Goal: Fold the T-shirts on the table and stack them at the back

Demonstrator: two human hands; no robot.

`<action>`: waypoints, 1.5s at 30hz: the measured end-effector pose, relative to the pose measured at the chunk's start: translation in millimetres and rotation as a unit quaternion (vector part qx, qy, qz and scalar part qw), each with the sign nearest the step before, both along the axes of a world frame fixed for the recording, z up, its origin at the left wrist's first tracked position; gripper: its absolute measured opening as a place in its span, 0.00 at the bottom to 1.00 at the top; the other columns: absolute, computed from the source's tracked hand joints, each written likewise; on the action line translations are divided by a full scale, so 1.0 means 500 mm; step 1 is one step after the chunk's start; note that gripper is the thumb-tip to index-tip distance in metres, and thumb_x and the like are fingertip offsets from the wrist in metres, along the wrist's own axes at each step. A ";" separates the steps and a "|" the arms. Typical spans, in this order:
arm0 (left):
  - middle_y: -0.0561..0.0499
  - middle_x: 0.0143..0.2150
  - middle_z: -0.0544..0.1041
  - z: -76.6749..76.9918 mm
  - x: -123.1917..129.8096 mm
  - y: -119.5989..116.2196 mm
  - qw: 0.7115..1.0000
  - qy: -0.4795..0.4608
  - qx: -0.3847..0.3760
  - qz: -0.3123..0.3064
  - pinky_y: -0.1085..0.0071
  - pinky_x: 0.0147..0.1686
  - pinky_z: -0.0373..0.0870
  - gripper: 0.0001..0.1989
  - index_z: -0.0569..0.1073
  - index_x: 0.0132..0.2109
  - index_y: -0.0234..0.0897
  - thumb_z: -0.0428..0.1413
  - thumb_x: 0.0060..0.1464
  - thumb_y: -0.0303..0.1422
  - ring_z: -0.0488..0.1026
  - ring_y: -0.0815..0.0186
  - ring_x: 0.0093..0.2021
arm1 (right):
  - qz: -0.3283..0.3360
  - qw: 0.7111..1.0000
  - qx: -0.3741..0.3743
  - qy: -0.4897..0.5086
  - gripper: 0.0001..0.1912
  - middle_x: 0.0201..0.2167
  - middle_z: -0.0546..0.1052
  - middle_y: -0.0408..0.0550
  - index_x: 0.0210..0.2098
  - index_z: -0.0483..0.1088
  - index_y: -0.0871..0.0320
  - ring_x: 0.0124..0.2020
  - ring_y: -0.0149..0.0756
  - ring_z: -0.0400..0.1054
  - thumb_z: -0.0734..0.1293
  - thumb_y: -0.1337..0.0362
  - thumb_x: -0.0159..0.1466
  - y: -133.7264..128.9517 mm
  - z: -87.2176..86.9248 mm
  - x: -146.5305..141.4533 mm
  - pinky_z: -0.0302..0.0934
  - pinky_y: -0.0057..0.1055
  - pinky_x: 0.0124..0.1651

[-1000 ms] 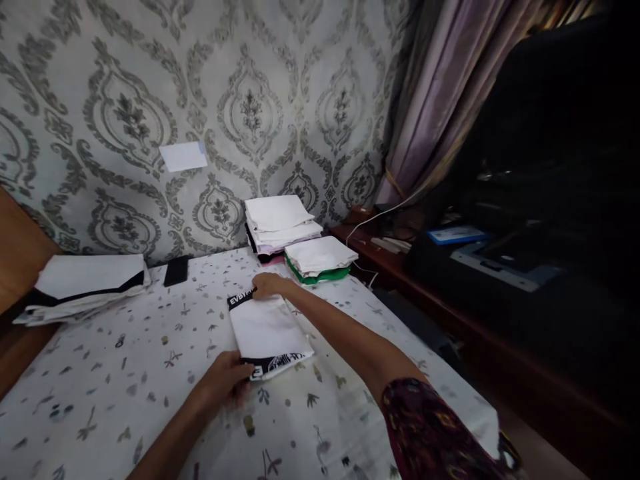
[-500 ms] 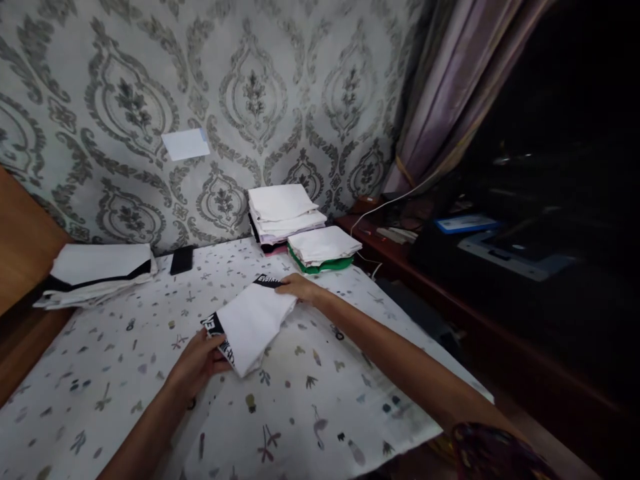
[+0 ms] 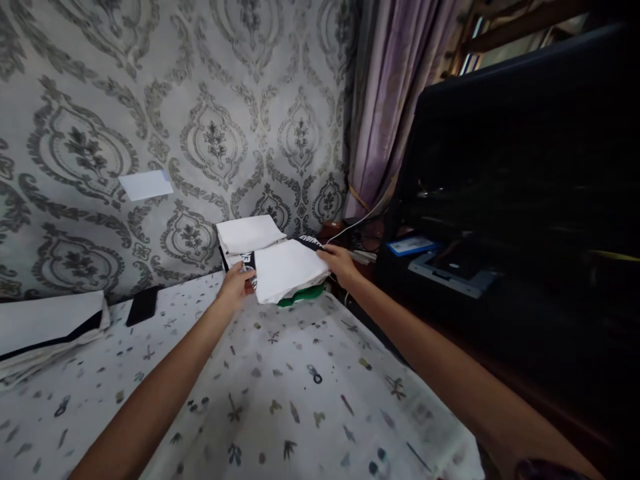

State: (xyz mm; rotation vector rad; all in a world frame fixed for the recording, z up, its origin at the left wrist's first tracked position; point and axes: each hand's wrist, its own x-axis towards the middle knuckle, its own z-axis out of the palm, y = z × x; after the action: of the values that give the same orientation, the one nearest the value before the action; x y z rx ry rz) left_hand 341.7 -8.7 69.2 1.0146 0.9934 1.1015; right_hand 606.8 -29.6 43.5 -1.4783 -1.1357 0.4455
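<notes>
A folded white cloth (image 3: 287,267) with black lettered bands is held at both ends. My left hand (image 3: 236,285) grips the band on its left side, and my right hand (image 3: 340,263) pinches the band at its right corner. The cloth lies over or just above a low pile with green fabric (image 3: 303,295) showing beneath it; contact cannot be made out. Right behind stands a taller stack of folded white cloths (image 3: 250,233), near the wall.
On the left of the patterned table cover (image 3: 280,400) are another folded white pile (image 3: 50,320) and a black phone (image 3: 143,306). A dark cabinet (image 3: 525,167) with a blue packet (image 3: 411,245) stands at the right, beside a purple curtain (image 3: 383,100).
Both hands have carried the white cloth away from the table's middle, forward to the green-edged pile. The view has turned to the right.
</notes>
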 end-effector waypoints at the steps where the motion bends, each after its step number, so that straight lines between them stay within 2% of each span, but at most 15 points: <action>1: 0.56 0.29 0.77 -0.003 0.031 0.026 1.000 0.005 0.003 0.001 0.75 0.24 0.69 0.18 0.70 0.43 0.39 0.61 0.41 0.24 0.71 0.72 0.21 | -0.028 0.999 -0.009 -0.019 0.19 0.31 0.78 0.46 0.39 0.77 0.61 0.29 0.34 0.67 0.64 0.55 0.56 0.016 -0.004 0.018 0.60 0.28 0.31; 5: 0.57 0.23 0.73 -0.062 0.103 0.089 0.999 0.043 -0.013 0.006 0.73 0.26 0.68 0.15 0.71 0.40 0.37 0.59 0.41 0.22 0.70 0.70 0.20 | -0.096 0.991 -0.065 -0.073 0.12 0.30 0.79 0.47 0.34 0.77 0.59 0.34 0.38 0.70 0.64 0.62 0.55 0.063 -0.055 0.058 0.62 0.30 0.37; 9: 0.56 0.22 0.72 -0.130 0.109 0.109 0.997 0.070 -0.038 0.005 0.71 0.27 0.68 0.16 0.69 0.37 0.36 0.62 0.40 0.21 0.71 0.68 0.22 | -0.132 0.973 -0.133 -0.135 0.11 0.34 0.80 0.50 0.35 0.78 0.57 0.40 0.42 0.72 0.65 0.66 0.55 0.067 -0.101 0.070 0.64 0.34 0.44; 12: 0.56 0.25 0.72 -0.145 0.106 0.116 0.997 0.063 -0.041 0.000 0.72 0.27 0.69 0.17 0.68 0.40 0.36 0.63 0.42 0.23 0.71 0.69 0.23 | -0.142 0.961 -0.142 -0.193 0.17 0.47 0.78 0.56 0.48 0.76 0.58 0.49 0.47 0.69 0.63 0.65 0.61 0.058 -0.095 0.054 0.62 0.40 0.53; 16: 0.57 0.28 0.71 -0.147 0.095 0.095 0.998 0.050 -0.038 0.024 0.75 0.27 0.69 0.16 0.65 0.45 0.37 0.61 0.50 0.26 0.70 0.72 0.25 | -0.083 0.912 -0.081 -0.393 0.22 0.60 0.69 0.61 0.59 0.70 0.56 0.60 0.53 0.61 0.60 0.58 0.68 0.065 -0.074 -0.027 0.54 0.52 0.62; 20: 0.54 0.33 0.72 -0.181 0.020 0.040 0.996 0.061 -0.035 0.053 0.76 0.26 0.69 0.14 0.64 0.46 0.38 0.59 0.53 0.27 0.73 0.71 0.27 | -0.013 0.881 -0.098 -0.463 0.28 0.66 0.63 0.62 0.63 0.67 0.49 0.66 0.63 0.54 0.62 0.47 0.67 0.092 -0.109 -0.123 0.48 0.65 0.61; 23: 0.52 0.36 0.72 -0.222 -0.103 -0.009 0.994 0.101 0.008 0.041 0.77 0.25 0.68 0.14 0.67 0.46 0.38 0.60 0.52 0.28 0.75 0.70 0.30 | -0.007 0.870 -0.110 -0.480 0.30 0.66 0.64 0.64 0.66 0.65 0.48 0.66 0.64 0.53 0.64 0.47 0.66 0.111 -0.145 -0.154 0.45 0.65 0.62; 25: 0.51 0.39 0.73 -0.239 -0.209 -0.039 0.977 0.196 0.079 0.017 0.78 0.26 0.69 0.14 0.67 0.48 0.40 0.58 0.55 0.30 0.76 0.70 0.33 | 0.006 0.870 -0.109 -0.481 0.31 0.65 0.65 0.64 0.66 0.64 0.47 0.66 0.64 0.54 0.62 0.46 0.67 0.117 -0.151 -0.155 0.46 0.66 0.61; 29: 0.50 0.41 0.75 -0.223 -0.440 -0.057 0.865 0.480 0.121 0.087 0.74 0.31 0.72 0.10 0.66 0.50 0.40 0.49 0.61 0.30 0.76 0.69 0.35 | 0.032 0.868 -0.101 -0.484 0.30 0.63 0.67 0.66 0.66 0.64 0.52 0.63 0.66 0.58 0.56 0.47 0.69 0.105 -0.128 -0.151 0.50 0.72 0.58; 32: 0.49 0.41 0.74 -0.165 -0.600 -0.043 0.803 0.563 0.111 0.159 0.65 0.42 0.74 0.11 0.68 0.48 0.38 0.49 0.59 0.27 0.75 0.64 0.39 | -0.003 0.878 -0.058 -0.475 0.28 0.63 0.66 0.70 0.60 0.69 0.57 0.64 0.67 0.59 0.55 0.50 0.69 0.080 -0.114 -0.169 0.53 0.70 0.58; 36: 0.36 0.53 0.71 -0.072 -0.773 -0.036 0.704 0.658 0.101 0.246 0.51 0.57 0.64 0.16 0.70 0.51 0.33 0.48 0.56 0.24 0.65 0.50 0.58 | 0.000 0.876 0.070 -0.478 0.27 0.62 0.67 0.69 0.53 0.73 0.60 0.65 0.65 0.59 0.52 0.52 0.70 0.008 -0.118 -0.225 0.58 0.64 0.59; 38: 0.30 0.57 0.68 -0.038 -0.842 -0.040 0.666 0.688 0.091 0.274 0.45 0.58 0.60 0.20 0.69 0.55 0.31 0.47 0.55 0.23 0.61 0.44 0.62 | 0.048 0.867 0.120 -0.482 0.26 0.61 0.69 0.66 0.50 0.74 0.60 0.63 0.60 0.63 0.51 0.53 0.71 -0.044 -0.130 -0.263 0.62 0.58 0.58; 40: 0.27 0.57 0.67 -0.018 -0.900 -0.046 0.607 0.740 0.081 0.278 0.44 0.56 0.61 0.22 0.70 0.56 0.29 0.47 0.54 0.22 0.60 0.40 0.62 | 0.103 0.866 0.146 -0.468 0.24 0.61 0.70 0.62 0.49 0.76 0.58 0.62 0.55 0.65 0.53 0.53 0.71 -0.098 -0.148 -0.302 0.65 0.53 0.58; 43: 0.27 0.55 0.70 -0.009 -0.963 -0.053 0.485 0.838 0.077 0.239 0.47 0.52 0.64 0.21 0.73 0.54 0.28 0.46 0.55 0.24 0.64 0.39 0.59 | 0.148 0.878 0.127 -0.437 0.22 0.63 0.69 0.56 0.48 0.77 0.53 0.61 0.52 0.67 0.55 0.52 0.71 -0.164 -0.183 -0.346 0.68 0.50 0.57; 45: 0.27 0.54 0.71 -0.010 -0.987 -0.055 0.451 0.863 0.083 0.213 0.50 0.49 0.66 0.20 0.74 0.53 0.27 0.46 0.56 0.25 0.66 0.39 0.57 | 0.160 0.890 0.095 -0.416 0.23 0.62 0.71 0.55 0.46 0.78 0.52 0.59 0.52 0.69 0.55 0.50 0.70 -0.195 -0.209 -0.360 0.70 0.50 0.55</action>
State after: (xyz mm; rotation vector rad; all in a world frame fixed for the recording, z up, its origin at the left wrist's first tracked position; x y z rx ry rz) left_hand -151.6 -36.4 64.4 2.1225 2.9161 0.0139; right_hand 426.7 -126.9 -60.8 -1.3239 -2.0555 -0.1226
